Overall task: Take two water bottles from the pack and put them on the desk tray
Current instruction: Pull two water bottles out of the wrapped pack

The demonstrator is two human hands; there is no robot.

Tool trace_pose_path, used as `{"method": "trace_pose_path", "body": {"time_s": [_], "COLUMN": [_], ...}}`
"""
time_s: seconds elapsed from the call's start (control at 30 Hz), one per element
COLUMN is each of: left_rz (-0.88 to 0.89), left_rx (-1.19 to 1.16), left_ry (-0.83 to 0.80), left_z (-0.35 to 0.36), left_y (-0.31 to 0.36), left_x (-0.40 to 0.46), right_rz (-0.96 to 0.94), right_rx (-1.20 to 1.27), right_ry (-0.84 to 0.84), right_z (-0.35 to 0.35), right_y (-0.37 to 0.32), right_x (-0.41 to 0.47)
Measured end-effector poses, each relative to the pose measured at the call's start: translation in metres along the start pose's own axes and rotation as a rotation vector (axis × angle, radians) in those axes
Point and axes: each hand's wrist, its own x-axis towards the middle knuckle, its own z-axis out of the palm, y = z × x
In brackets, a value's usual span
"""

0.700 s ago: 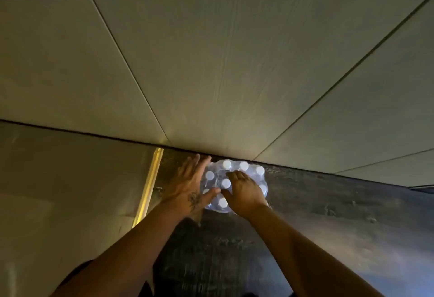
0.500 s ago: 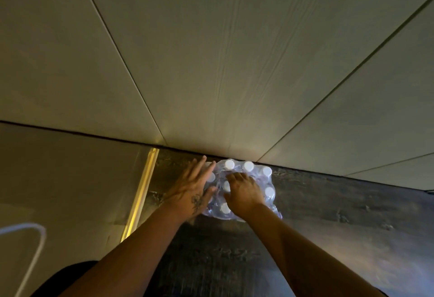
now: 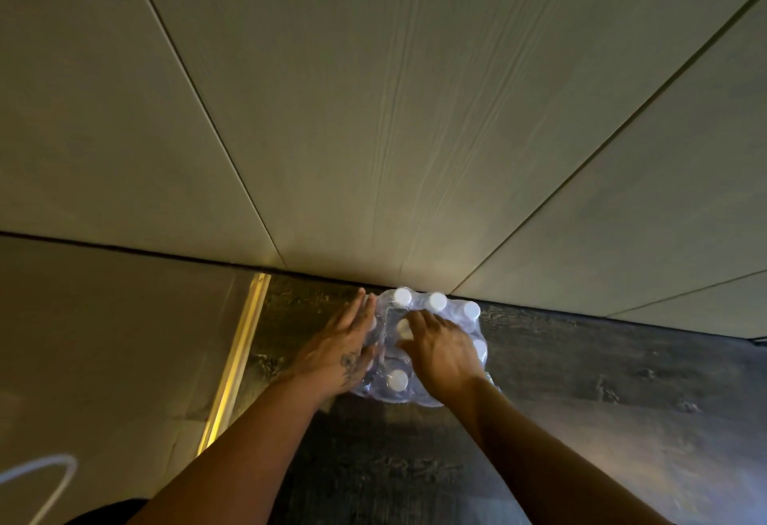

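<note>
Water bottles (image 3: 419, 342), white-capped and shrink-wrapped in crinkled clear plastic, standing as a pack on the dark wood-grain floor (image 3: 581, 400), back edge tight against the pale panelled wall (image 3: 415, 130). Left hand (image 3: 340, 352) laid flat along the pack's left side, fingers (image 3: 361, 309) straight and spread, gripping nothing. Right hand (image 3: 444, 352) on top, fingers curled down onto the wrap beside a cap (image 3: 403, 327); whether closed on a bottle, cannot tell. Open floor to the right and toward the camera; shiny gold strip (image 3: 236, 358) near on the left.
</note>
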Motion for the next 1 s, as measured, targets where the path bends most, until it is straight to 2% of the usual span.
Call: {"method": "trace_pose_path", "body": {"time_s": [0.17, 0.4, 0.6, 0.9, 1.0], "left_rz": [0.072, 0.143, 0.143, 0.083, 0.095], "left_rx": [-0.139, -0.539, -0.633, -0.707, -0.717], "left_ry": [-0.011, 0.131, 0.171, 0.253, 0.264], "left_z": [-0.010, -0.017, -0.011, -0.015, -0.020], "left_y": [0.003, 0.032, 0.041, 0.039, 0.038], "left_x": [0.008, 0.021, 0.020, 0.031, 0.031], "right_rz": [0.006, -0.103, -0.080, -0.120, -0.058], "right_rx": [0.185, 0.391, 0.559, 0.544, 0.586], "right_ry": [0.061, 0.268, 0.343, 0.452, 0.427], "right_z": [-0.045, -0.113, -0.139, -0.138, -0.126], "right_y": [0.001, 0.008, 0.011, 0.003, 0.015], "right_x": [-0.009, -0.008, -0.004, 0.003, 0.006]}}
